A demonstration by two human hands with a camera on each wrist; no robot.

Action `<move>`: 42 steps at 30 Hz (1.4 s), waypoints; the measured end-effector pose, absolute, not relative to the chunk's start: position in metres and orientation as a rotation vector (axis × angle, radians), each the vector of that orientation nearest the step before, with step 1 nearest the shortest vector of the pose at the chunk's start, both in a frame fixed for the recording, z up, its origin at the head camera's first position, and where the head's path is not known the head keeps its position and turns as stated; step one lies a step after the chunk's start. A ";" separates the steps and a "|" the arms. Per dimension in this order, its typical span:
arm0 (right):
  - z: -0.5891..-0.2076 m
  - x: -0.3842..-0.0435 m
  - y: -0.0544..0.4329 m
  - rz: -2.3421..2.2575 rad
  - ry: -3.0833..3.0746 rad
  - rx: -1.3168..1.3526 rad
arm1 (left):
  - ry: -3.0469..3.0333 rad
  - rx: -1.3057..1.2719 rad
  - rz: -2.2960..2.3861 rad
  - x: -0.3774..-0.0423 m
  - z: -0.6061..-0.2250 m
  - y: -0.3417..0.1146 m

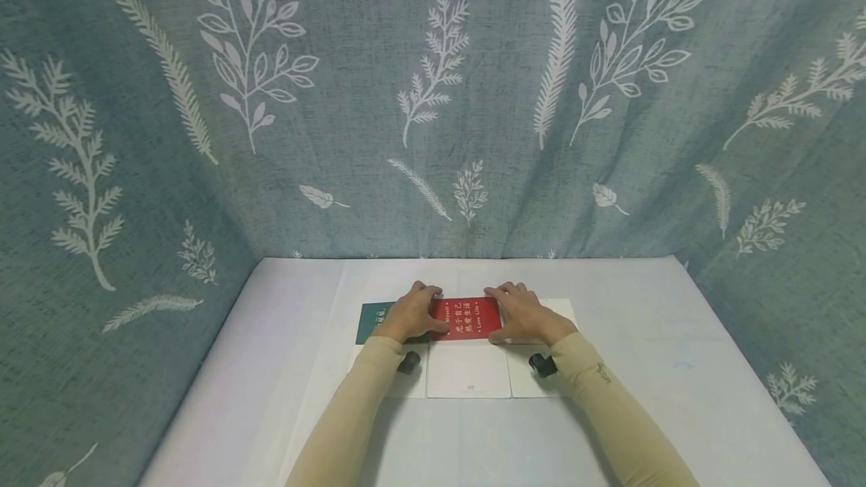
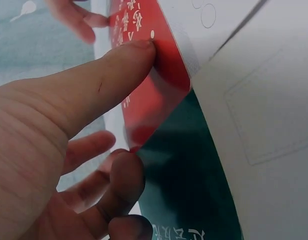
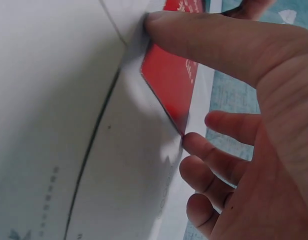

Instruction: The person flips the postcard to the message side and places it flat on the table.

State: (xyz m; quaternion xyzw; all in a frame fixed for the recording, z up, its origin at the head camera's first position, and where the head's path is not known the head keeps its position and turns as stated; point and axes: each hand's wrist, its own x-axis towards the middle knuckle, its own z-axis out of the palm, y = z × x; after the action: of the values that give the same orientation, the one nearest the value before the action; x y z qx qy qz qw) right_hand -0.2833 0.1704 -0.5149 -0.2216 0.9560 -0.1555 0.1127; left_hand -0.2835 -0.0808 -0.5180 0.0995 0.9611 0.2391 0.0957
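Note:
A thin red booklet (image 1: 467,319) with white lettering, including "Love Life", lies on the table between both hands. My left hand (image 1: 408,314) holds its left end, the thumb on the cover near the front edge and a fingertip at the back edge. At the right end, my right hand (image 1: 526,314) spans the booklet, its thumb by the front edge and its index finger at the back corner. A dark green booklet (image 2: 189,165) with white lettering adjoins the red one on the left, partly hidden under my left hand. To the right lies a white booklet (image 3: 129,150).
More white booklets (image 1: 468,370) form a row in front, edges close together. Dark wrist-mounted devices (image 1: 541,365) hang below both wrists. The white tabletop (image 1: 629,299) ends at a patterned green-grey curtain (image 1: 467,96) behind and along the sides.

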 end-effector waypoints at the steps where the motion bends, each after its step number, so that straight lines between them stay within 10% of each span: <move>1: -0.514 -0.284 0.170 -0.467 2.802 -0.654 | 2.845 0.292 0.709 -0.284 -0.518 -0.081; 42: -0.523 -0.266 0.181 -1.168 2.758 -0.217 | 3.076 0.348 0.728 -0.259 -0.518 -0.074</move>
State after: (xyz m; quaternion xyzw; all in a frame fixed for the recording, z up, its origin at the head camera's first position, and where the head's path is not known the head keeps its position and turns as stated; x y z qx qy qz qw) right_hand -0.2664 0.1808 -0.5226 -0.0720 0.9162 -0.3880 0.0690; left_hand -0.2590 -0.0741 -0.5180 0.1093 0.9671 0.2288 -0.0194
